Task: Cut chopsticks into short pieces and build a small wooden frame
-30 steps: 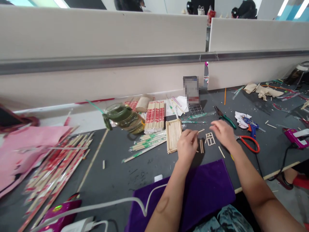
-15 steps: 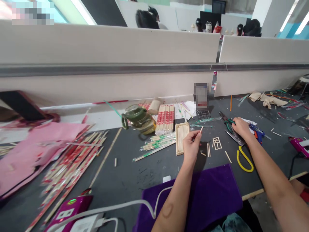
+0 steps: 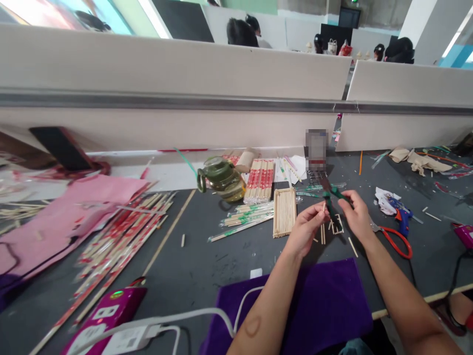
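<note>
My left hand [image 3: 306,229] is closed, pinching a short wooden stick [image 3: 324,207] upright between thumb and fingertips. My right hand [image 3: 355,216] grips a pair of green-handled pliers [image 3: 335,191], held up off the table just beside the stick. The pliers' jaws point up and away from me; whether they touch the stick I cannot tell. Below the hands, a small stick frame [image 3: 338,228] and several loose cut sticks [image 3: 322,234] lie on the dark table. Left of my left hand lies a rectangular tray-like panel of sticks [image 3: 284,213].
Scissors [image 3: 397,241] and a blue glue gun [image 3: 403,219] lie to the right. A glass teapot [image 3: 221,178], packed chopsticks [image 3: 259,180] and green-wrapped sticks [image 3: 247,214] are left of centre. A purple cloth [image 3: 321,296] and white cable [image 3: 192,311] are nearest me. A partition [image 3: 166,69] stands behind.
My right hand has picked up the pliers from the table and brought them left, close to my left hand. My left hand still holds the stick, now lower. The view has shifted slightly.
</note>
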`<action>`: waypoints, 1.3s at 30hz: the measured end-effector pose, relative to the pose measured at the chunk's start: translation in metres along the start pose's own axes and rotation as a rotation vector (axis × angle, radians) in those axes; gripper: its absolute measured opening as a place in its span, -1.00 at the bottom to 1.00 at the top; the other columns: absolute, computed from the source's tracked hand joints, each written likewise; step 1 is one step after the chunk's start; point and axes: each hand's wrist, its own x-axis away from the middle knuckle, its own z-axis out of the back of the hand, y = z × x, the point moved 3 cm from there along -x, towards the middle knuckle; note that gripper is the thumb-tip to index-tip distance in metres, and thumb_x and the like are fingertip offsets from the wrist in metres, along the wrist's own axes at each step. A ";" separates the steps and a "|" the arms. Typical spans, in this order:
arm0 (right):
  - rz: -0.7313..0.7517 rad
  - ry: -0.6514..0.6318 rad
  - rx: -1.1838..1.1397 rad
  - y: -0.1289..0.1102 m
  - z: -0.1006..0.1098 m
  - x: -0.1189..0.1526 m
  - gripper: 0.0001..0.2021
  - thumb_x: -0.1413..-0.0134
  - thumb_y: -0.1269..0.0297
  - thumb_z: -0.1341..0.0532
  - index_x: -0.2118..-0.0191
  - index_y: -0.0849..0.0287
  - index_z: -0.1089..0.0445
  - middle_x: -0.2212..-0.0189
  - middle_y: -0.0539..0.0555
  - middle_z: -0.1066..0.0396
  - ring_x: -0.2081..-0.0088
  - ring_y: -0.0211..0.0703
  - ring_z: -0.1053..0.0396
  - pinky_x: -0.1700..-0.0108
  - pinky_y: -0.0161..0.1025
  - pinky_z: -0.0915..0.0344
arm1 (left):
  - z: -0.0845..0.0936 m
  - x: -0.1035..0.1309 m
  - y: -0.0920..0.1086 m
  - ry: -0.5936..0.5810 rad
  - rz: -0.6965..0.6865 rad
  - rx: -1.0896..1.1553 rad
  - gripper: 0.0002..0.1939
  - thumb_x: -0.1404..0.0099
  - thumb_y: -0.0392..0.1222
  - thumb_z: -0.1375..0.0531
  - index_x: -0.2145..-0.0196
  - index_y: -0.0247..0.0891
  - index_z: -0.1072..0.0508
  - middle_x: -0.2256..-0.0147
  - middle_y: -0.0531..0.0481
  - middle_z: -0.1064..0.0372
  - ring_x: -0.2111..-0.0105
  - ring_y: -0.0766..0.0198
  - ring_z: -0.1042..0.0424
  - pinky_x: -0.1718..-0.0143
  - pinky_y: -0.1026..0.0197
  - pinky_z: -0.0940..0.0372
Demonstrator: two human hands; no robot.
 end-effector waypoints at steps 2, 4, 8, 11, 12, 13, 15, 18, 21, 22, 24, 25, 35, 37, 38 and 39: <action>0.074 -0.017 0.054 -0.005 -0.015 0.011 -0.77 -0.28 0.07 -0.17 0.08 0.08 -0.36 0.17 0.10 -0.53 0.12 -0.02 -0.49 0.05 -0.11 -0.40 | -0.001 0.001 0.000 0.008 -0.009 -0.020 -0.69 -0.06 0.03 -0.50 0.37 -0.25 -0.62 0.29 -0.05 -0.53 0.28 0.28 -0.44 0.14 0.25 -0.30; 0.146 -0.041 0.114 -0.005 -0.023 0.016 -0.78 -0.33 0.13 -0.11 0.03 0.08 -0.34 0.10 0.14 -0.52 0.05 0.00 -0.48 0.00 -0.08 -0.40 | 0.001 0.002 0.001 0.053 -0.049 -0.061 -0.67 -0.08 0.06 -0.48 0.35 -0.26 -0.63 0.37 -0.01 -0.48 0.32 0.31 -0.39 0.17 0.27 -0.26; 0.228 -0.088 0.189 0.002 -0.026 0.018 -0.77 -0.38 0.23 -0.01 -0.01 0.08 -0.33 0.07 0.18 -0.50 -0.01 0.00 -0.47 -0.02 -0.07 -0.41 | 0.002 0.002 0.002 0.068 -0.089 -0.127 -0.66 -0.07 0.07 -0.49 0.39 -0.27 -0.64 0.36 0.00 -0.42 0.31 0.30 -0.36 0.18 0.26 -0.24; 0.228 -0.109 0.189 0.007 -0.025 0.019 -0.77 -0.39 0.22 0.00 -0.02 0.07 -0.32 0.08 0.18 -0.50 0.00 0.01 -0.48 -0.01 -0.06 -0.42 | -0.001 0.003 0.003 0.052 -0.106 -0.163 -0.68 -0.08 0.07 -0.48 0.41 -0.26 -0.64 0.35 -0.01 -0.40 0.28 0.28 -0.36 0.16 0.24 -0.24; 0.217 -0.116 0.179 0.007 -0.024 0.019 -0.77 -0.38 0.21 0.00 -0.02 0.07 -0.32 0.07 0.18 -0.50 0.00 0.02 -0.48 -0.01 -0.06 -0.41 | -0.002 0.004 0.003 0.051 -0.114 -0.175 -0.68 -0.09 0.07 -0.47 0.41 -0.25 -0.64 0.36 0.00 -0.39 0.29 0.28 -0.36 0.16 0.24 -0.24; 0.194 -0.124 0.162 0.008 -0.024 0.020 -0.77 -0.38 0.19 -0.02 -0.02 0.06 -0.31 0.07 0.18 -0.50 0.00 0.02 -0.48 -0.02 -0.05 -0.41 | -0.004 0.005 0.003 0.053 -0.123 -0.189 -0.68 -0.10 0.08 -0.47 0.41 -0.25 -0.65 0.36 0.00 -0.38 0.30 0.29 -0.35 0.17 0.24 -0.24; 0.116 -0.156 0.090 0.008 -0.022 0.021 -0.76 -0.37 0.15 -0.05 -0.05 0.05 -0.29 0.06 0.15 -0.50 0.02 0.00 -0.49 -0.03 -0.05 -0.41 | -0.005 0.007 0.004 0.064 -0.143 -0.218 -0.68 -0.12 0.09 -0.46 0.41 -0.24 -0.65 0.38 0.01 -0.36 0.31 0.29 -0.35 0.20 0.25 -0.24; -0.012 -0.272 -0.162 0.005 -0.022 0.025 -0.70 -0.35 0.10 -0.10 -0.12 0.04 -0.23 0.04 0.12 -0.48 0.02 -0.06 -0.48 -0.05 -0.08 -0.41 | -0.005 0.008 0.006 0.093 -0.164 -0.247 -0.69 -0.14 0.09 -0.44 0.40 -0.23 -0.66 0.37 0.01 -0.35 0.31 0.29 -0.36 0.21 0.26 -0.25; -0.092 -0.428 -0.348 0.001 -0.030 0.032 -0.38 -0.19 0.12 -0.27 -0.30 0.01 -0.09 -0.16 0.17 -0.37 -0.12 -0.04 -0.41 -0.09 -0.08 -0.40 | -0.003 0.007 0.008 0.118 -0.162 -0.237 -0.70 -0.12 0.08 -0.45 0.38 -0.22 -0.66 0.29 -0.04 -0.42 0.23 0.23 -0.42 0.14 0.23 -0.30; -0.111 -0.453 -0.343 0.000 -0.033 0.035 -0.24 -0.10 0.15 -0.33 -0.35 0.00 -0.01 -0.23 0.19 -0.30 -0.15 -0.01 -0.38 -0.09 -0.07 -0.40 | -0.002 0.008 0.008 0.120 -0.152 -0.233 -0.70 -0.11 0.08 -0.46 0.38 -0.22 -0.66 0.26 -0.06 -0.44 0.21 0.21 -0.43 0.12 0.22 -0.31; -0.125 -0.426 -0.277 0.001 -0.039 0.038 -0.05 0.06 0.22 -0.40 -0.41 0.03 0.07 -0.27 0.23 -0.22 -0.18 0.03 -0.33 -0.12 -0.04 -0.38 | -0.005 0.009 0.007 0.104 -0.113 -0.242 -0.69 -0.12 0.08 -0.45 0.39 -0.23 -0.66 0.25 -0.09 -0.48 0.22 0.18 -0.46 0.15 0.20 -0.33; -0.123 -0.382 -0.247 0.002 -0.041 0.038 -0.04 0.09 0.24 -0.40 -0.40 0.05 0.06 -0.25 0.23 -0.24 -0.17 0.03 -0.32 -0.13 -0.02 -0.36 | -0.007 0.009 0.007 0.083 -0.095 -0.259 -0.69 -0.13 0.09 -0.44 0.40 -0.24 -0.66 0.26 -0.10 -0.50 0.21 0.15 -0.47 0.16 0.19 -0.34; -0.406 -0.131 -0.559 0.001 -0.029 0.031 -0.56 0.05 0.26 -0.29 -0.02 0.05 -0.36 0.24 -0.03 -0.39 0.40 -0.26 -0.30 0.31 -0.26 -0.32 | 0.017 0.009 0.032 0.309 -0.336 -0.453 -0.83 -0.19 -0.04 -0.39 0.35 -0.19 -0.66 0.31 -0.08 -0.54 0.28 0.20 -0.46 0.24 0.22 -0.33; -0.414 -0.151 -0.529 -0.003 -0.026 0.032 -0.58 0.07 0.26 -0.30 0.00 0.06 -0.40 0.27 -0.02 -0.41 0.39 -0.24 -0.31 0.30 -0.26 -0.31 | 0.026 0.008 0.037 0.401 -0.357 -0.424 -0.80 -0.17 -0.04 -0.40 0.33 -0.21 -0.65 0.41 -0.01 -0.50 0.43 0.30 -0.37 0.37 0.27 -0.27; -0.405 -0.184 -0.494 -0.005 -0.026 0.032 -0.57 0.08 0.28 -0.27 0.00 0.07 -0.42 0.29 -0.01 -0.42 0.37 -0.22 -0.33 0.28 -0.25 -0.31 | 0.029 0.008 0.039 0.436 -0.374 -0.417 -0.79 -0.17 -0.04 -0.40 0.32 -0.22 -0.65 0.44 0.02 -0.49 0.48 0.34 -0.33 0.41 0.28 -0.25; -0.386 -0.225 -0.445 -0.008 -0.025 0.032 -0.57 0.08 0.31 -0.24 -0.01 0.08 -0.44 0.30 -0.01 -0.42 0.35 -0.20 -0.34 0.26 -0.24 -0.31 | 0.031 0.009 0.041 0.465 -0.398 -0.417 -0.78 -0.17 -0.04 -0.39 0.31 -0.23 -0.65 0.45 0.03 -0.48 0.50 0.35 -0.30 0.42 0.29 -0.24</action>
